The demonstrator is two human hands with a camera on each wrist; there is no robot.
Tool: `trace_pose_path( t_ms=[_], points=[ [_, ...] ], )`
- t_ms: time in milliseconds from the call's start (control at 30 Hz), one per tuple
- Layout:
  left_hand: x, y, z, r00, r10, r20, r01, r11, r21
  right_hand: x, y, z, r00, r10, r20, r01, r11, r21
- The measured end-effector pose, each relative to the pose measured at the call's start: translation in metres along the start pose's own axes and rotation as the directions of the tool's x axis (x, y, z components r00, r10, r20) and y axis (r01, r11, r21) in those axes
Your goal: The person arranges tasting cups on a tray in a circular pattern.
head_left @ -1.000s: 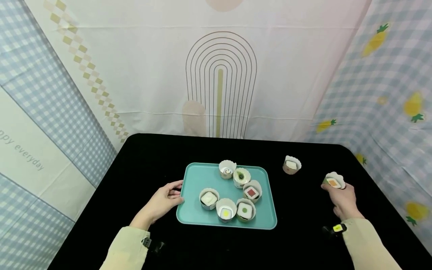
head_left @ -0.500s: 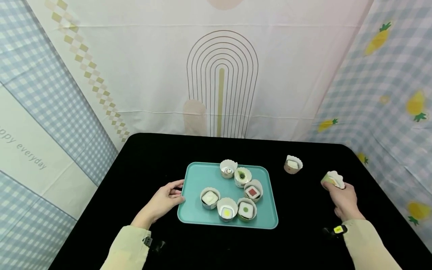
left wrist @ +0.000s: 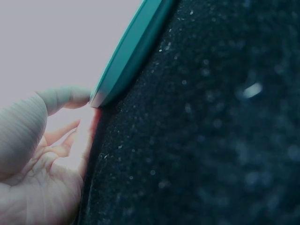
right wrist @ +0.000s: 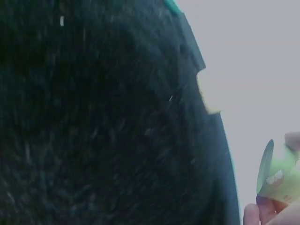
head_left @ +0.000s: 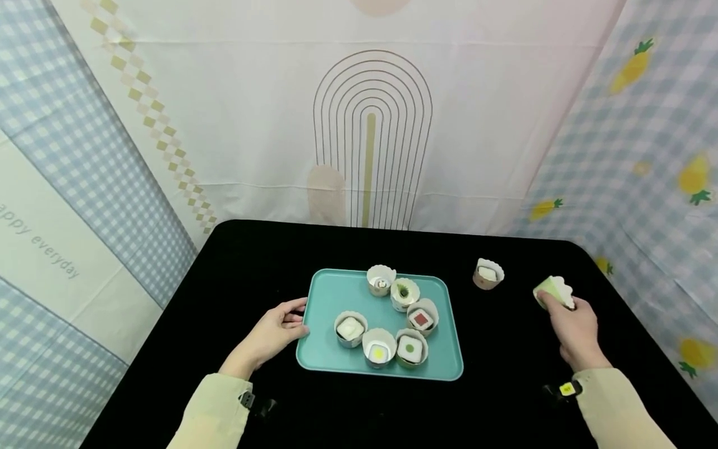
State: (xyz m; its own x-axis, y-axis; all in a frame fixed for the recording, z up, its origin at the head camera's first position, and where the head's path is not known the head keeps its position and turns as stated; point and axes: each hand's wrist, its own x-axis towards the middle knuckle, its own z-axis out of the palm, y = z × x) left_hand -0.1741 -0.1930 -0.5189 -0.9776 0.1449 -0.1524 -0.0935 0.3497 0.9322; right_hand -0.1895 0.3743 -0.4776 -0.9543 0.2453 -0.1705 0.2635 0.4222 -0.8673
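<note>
The turquoise tray (head_left: 330, 293) lies on the black table; my left hand (head_left: 270, 340) pinches its left edge. In the left wrist view the thumb (left wrist: 65, 97) rests on the tray's rim (left wrist: 126, 56), with fingers lower down. Off to the right, my right hand (head_left: 574, 327) grips a light green paper baking cup (head_left: 550, 289), tilted so its scalloped rim points right. What is inside that cup is hidden. The right wrist view shows the green cup (right wrist: 283, 171) between fingers. Another baking cup (head_left: 485, 282) with a white piece stands on the table, left of that hand.
Several baking cups stand on the tray, each with a small piece inside, among them a red-centred square (head_left: 420, 319) and a white piece (head_left: 350, 328). The black table (head_left: 252, 262) has its far edge close to the hanging cloth (head_left: 252, 125).
My right hand has tipped the green cup over to the right and raised it slightly; the orange-topped piece seen in it earlier is out of sight. The left hand keeps its hold.
</note>
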Motion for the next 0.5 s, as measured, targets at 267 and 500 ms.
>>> trace_pose_path(
  t_ms=[267,500],
  points=[
    [0.000,0.000,0.000,1.000,0.007,-0.010,-0.007,1.000,0.003,-0.021,-0.057,0.028,0.981,-0.161,-0.105,0.158,0.987,-0.040],
    [0.001,-0.001,0.001,1.000,0.014,-0.008,-0.014,1.000,0.004,-0.041,-0.105,0.074,0.934,-0.354,-0.056,0.353,0.935,-0.028]
  ],
)
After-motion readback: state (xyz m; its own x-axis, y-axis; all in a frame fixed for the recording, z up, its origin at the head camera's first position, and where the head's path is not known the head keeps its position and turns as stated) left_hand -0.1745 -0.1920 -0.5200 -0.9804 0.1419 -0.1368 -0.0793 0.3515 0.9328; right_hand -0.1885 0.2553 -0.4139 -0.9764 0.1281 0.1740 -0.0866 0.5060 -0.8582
